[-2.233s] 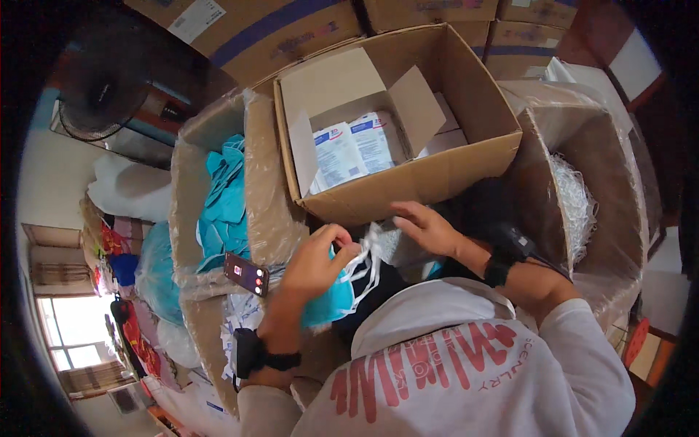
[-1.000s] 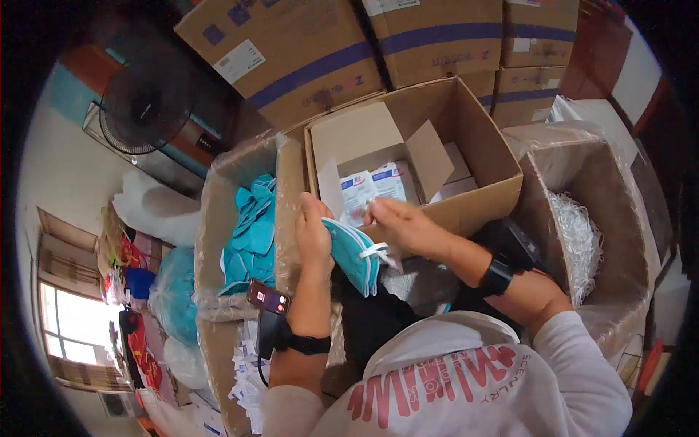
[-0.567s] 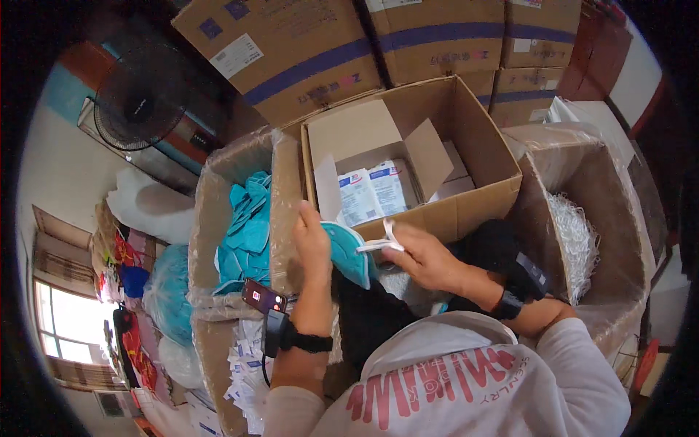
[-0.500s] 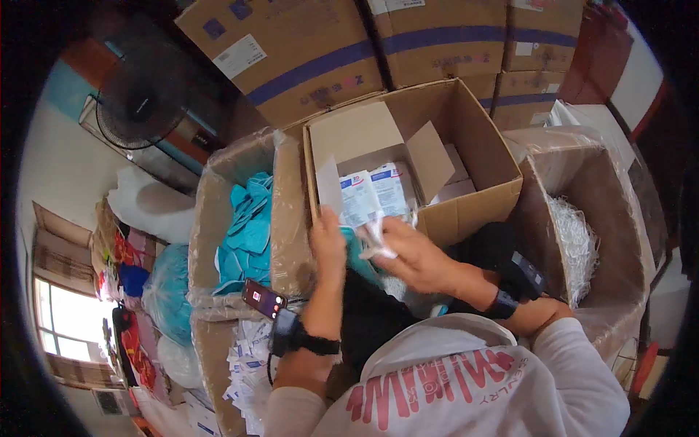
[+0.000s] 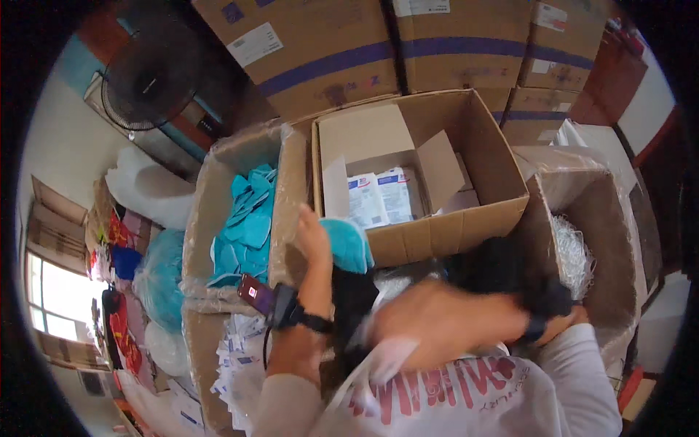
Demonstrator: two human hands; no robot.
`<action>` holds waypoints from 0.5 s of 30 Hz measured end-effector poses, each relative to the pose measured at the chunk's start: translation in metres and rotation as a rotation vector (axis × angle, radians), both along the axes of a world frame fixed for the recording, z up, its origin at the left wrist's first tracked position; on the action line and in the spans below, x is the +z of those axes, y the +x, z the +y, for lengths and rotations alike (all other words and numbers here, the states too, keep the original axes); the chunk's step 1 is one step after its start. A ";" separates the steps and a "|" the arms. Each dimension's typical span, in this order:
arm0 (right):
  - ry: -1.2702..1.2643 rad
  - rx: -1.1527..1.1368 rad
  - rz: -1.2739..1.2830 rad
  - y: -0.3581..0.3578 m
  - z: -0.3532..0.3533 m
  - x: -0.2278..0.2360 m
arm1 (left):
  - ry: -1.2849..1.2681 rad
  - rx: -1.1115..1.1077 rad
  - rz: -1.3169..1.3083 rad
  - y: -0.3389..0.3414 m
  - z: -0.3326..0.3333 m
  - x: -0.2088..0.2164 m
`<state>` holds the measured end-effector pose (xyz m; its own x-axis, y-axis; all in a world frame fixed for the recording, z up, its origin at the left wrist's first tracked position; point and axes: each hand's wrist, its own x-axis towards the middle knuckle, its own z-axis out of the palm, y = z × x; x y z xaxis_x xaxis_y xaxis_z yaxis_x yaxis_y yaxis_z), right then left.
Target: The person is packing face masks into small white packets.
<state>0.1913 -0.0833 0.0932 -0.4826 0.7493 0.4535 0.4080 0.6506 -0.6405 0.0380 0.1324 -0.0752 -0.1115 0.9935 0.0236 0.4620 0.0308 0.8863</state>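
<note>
My left hand point(image 5: 314, 237) is closed on a teal face mask point(image 5: 348, 245), which hangs at its right side just in front of the large open carton point(image 5: 451, 229). Smeared by motion, my right hand point(image 5: 429, 320) is low in front of my chest. A pale, whitish blurred thing point(image 5: 393, 358) shows beside its fingers; I cannot make out what it is or whether the hand grips it. Inside the large carton stands a smaller box point(image 5: 364, 135) with white-and-blue packets point(image 5: 382, 198) in it. More teal masks point(image 5: 244, 233) fill the plastic-lined carton on the left.
White elastic cords point(image 5: 571, 255) lie in a lined carton point(image 5: 601, 218) at right. Loose white packets point(image 5: 240, 364) fill a carton at lower left, beside a phone point(image 5: 256, 295). Stacked cartons point(image 5: 320, 65) stand behind; a fan point(image 5: 149, 87) is at far left.
My right hand has moved away from the mask, down toward my chest. The mask in my left hand now shows more fully. My view has shifted slightly.
</note>
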 end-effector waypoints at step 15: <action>-0.896 -1.637 -0.509 0.292 -0.213 -0.145 | 0.394 0.638 0.286 -0.190 0.171 0.039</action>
